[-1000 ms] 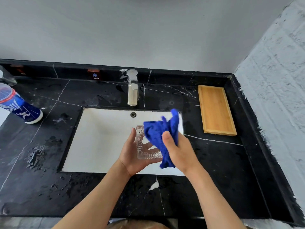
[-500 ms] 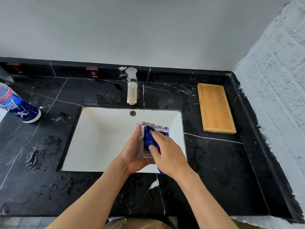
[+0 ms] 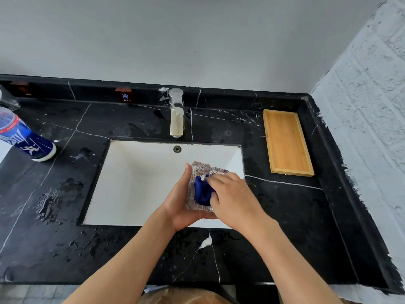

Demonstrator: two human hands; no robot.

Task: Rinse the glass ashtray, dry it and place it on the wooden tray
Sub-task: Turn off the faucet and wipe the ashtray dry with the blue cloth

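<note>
The square cut-glass ashtray (image 3: 198, 172) is held tilted over the right side of the white sink (image 3: 140, 183). My left hand (image 3: 179, 205) cups it from below and from the left. My right hand (image 3: 232, 198) presses a blue cloth (image 3: 201, 191) into the ashtray's hollow; most of the cloth is hidden under my fingers. The wooden tray (image 3: 287, 141) lies flat on the black counter to the right of the sink, with nothing on it.
A chrome tap (image 3: 176, 113) stands behind the sink; no water runs from it. A blue-and-white bottle (image 3: 24, 139) stands at the far left. The black marble counter (image 3: 54, 194) carries water drops left of the sink. A white textured wall (image 3: 363, 128) bounds the right side.
The blue cloth, held bunched above the ashtray a second ago, is now pushed down inside it under my right hand. The ashtray has tilted more face-up in my left hand.
</note>
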